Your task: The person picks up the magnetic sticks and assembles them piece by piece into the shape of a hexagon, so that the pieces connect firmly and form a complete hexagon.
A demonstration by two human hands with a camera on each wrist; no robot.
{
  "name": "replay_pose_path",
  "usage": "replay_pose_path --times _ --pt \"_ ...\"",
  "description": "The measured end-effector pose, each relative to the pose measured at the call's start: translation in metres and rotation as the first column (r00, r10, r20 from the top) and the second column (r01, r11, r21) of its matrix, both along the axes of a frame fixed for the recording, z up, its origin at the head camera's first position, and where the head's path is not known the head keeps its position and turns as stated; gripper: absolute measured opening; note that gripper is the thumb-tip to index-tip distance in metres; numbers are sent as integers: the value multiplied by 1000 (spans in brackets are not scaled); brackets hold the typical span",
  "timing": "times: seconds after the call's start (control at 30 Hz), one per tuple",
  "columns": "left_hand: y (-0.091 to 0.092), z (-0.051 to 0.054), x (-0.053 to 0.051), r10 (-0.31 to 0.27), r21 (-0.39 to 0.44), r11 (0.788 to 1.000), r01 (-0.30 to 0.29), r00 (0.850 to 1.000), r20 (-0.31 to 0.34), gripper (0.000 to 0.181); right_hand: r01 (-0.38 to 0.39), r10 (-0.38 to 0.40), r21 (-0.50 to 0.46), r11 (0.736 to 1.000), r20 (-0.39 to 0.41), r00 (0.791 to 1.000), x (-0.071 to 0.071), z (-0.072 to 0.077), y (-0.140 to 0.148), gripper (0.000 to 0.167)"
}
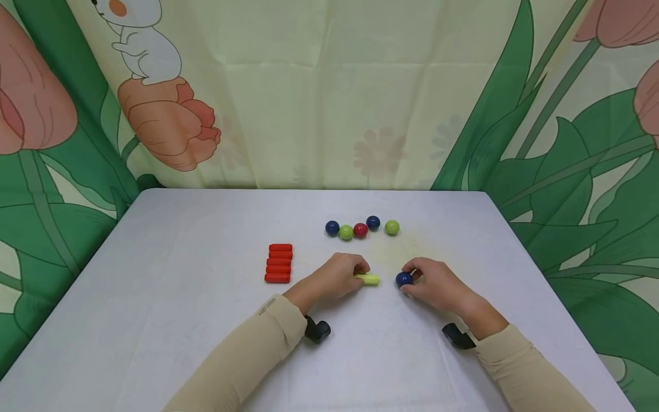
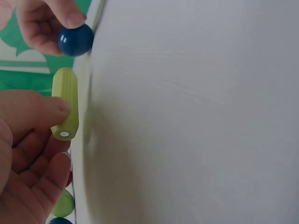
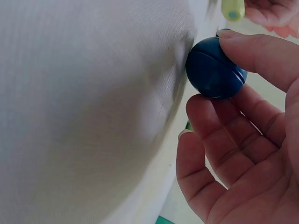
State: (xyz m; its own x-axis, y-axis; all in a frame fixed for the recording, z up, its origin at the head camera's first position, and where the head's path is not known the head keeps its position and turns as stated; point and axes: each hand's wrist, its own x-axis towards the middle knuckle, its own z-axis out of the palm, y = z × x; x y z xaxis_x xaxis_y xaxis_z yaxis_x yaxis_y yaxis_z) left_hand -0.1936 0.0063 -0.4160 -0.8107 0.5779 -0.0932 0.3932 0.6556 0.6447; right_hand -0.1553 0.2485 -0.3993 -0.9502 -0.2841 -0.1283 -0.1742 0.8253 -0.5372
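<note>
My left hand (image 1: 340,276) pinches a yellow-green ribbed stick (image 1: 368,279) between thumb and fingers. In the left wrist view the stick (image 2: 66,88) shows a small hole in its near end. To the right, my right hand (image 1: 437,281) holds a dark blue ball (image 1: 404,279) by thumb and fingertips. A groove runs around the ball (image 3: 212,70) in the right wrist view. The stick's free end points at the ball, with a small gap between them. Both are low over the white table; whether they touch it I cannot tell.
Several red sticks (image 1: 278,262) lie in a stacked column left of my left hand. Beyond the hands is a row of balls: blue (image 1: 332,228), green (image 1: 346,232), red (image 1: 360,230), blue (image 1: 373,222) and green (image 1: 392,227). A printed curtain (image 1: 319,103) hangs behind the table (image 1: 180,297).
</note>
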Motion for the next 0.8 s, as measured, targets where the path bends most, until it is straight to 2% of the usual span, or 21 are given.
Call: replay_pose_path --times 0.23,0.5,0.8 --pt "13 7 -4 -20 -7 1000 20 1000 -10 23 1 -1 7 1000 -20 1000 1 -1 -2 35" --pt "20 10 -7 -12 -35 999 12 1000 9 26 -7 7 -3 1000 26 1000 4 3 -4 37" --pt "24 11 -7 -56 -41 998 54 998 -40 25 -32 32 -15 999 25 999 4 1 -4 42"
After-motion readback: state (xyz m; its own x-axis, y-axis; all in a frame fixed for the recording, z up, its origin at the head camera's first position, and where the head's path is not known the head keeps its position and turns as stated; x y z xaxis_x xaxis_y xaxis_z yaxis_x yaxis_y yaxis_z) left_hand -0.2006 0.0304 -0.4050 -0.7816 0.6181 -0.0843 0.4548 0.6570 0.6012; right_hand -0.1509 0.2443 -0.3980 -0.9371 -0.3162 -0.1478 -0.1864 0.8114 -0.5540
